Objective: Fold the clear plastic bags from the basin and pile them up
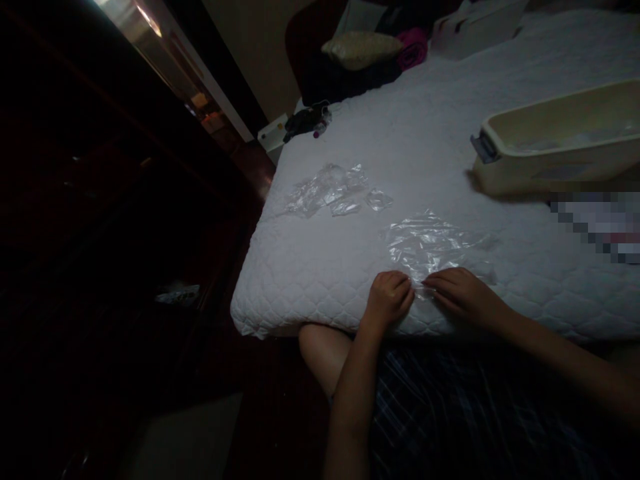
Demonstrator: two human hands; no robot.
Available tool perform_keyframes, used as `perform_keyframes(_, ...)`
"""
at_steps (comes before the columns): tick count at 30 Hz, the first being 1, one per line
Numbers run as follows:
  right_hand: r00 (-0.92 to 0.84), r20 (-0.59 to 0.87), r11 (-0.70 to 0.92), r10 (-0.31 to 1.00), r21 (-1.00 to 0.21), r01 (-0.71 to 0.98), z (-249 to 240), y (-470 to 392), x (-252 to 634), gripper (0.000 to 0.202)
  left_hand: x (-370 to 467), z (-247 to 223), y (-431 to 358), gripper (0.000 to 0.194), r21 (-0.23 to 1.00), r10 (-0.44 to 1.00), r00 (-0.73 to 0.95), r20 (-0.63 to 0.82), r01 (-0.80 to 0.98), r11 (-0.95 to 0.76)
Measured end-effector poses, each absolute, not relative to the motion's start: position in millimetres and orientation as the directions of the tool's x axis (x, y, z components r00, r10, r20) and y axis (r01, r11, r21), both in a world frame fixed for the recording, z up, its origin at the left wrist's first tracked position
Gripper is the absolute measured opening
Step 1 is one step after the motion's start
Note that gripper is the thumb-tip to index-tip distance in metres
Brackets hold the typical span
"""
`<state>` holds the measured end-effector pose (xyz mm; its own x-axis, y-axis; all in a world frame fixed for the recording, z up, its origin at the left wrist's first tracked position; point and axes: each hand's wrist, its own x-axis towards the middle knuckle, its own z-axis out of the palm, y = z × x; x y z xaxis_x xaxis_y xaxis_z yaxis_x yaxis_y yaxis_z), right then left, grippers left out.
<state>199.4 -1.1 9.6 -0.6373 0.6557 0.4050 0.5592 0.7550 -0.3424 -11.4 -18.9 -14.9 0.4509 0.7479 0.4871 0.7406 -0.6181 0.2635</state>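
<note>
A crinkled clear plastic bag (427, 240) lies spread on the white quilted bed cover (305, 267). My left hand (391, 297) is closed on the bag's near edge, its fingers curled. Just to the right, my right hand (460, 293) pinches the same edge, fingers pressed together. A small gap with a strip of the plastic shows between the hands. Farther up and to the left are more clear plastic bags (327, 190), lying flat and loose, with a small folded piece (379, 199) beside them.
A cream plastic bin (555, 163) with a grey latch stands on the bed at right. At the back are a white box (475, 30), a beige pillow (363, 50) and a rolled magenta cloth (413, 48). Dark items (305, 122) lie at the bed's far left corner.
</note>
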Motion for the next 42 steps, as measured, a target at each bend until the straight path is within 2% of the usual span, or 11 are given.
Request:
perform_keyframes(17, -0.341, 0.23, 0.41, 0.911, -0.437, 0.8, 21, 11, 179, 0.026, -9, -11, -20, 0.022, 0.198, 0.736, 0.459, 0.498, 0.765, -0.612)
perform_keyframes(27, -0.414, 0.257, 0.487, 0.873, -0.421, 0.765, 18, 16, 181, 0.026, -9, -12, -19, 0.021, 0.177, 0.709, 0.465, 0.53, 0.757, -0.629)
perform_keyframes(34, -0.531, 0.26, 0.588, 0.806, -0.262, 0.765, 15, 19, 180, 0.028, -9, -9, -20, 0.018, 0.153, 0.711, 0.482, 0.513, 0.763, -0.628)
perform_keyframes(42, -0.547, 0.266, 0.602, 0.794, -0.216, 0.769, 19, 21, 180, 0.029, -10, -15, -19, 0.014, 0.065, 0.696, 0.532, 0.482, 0.771, -0.634)
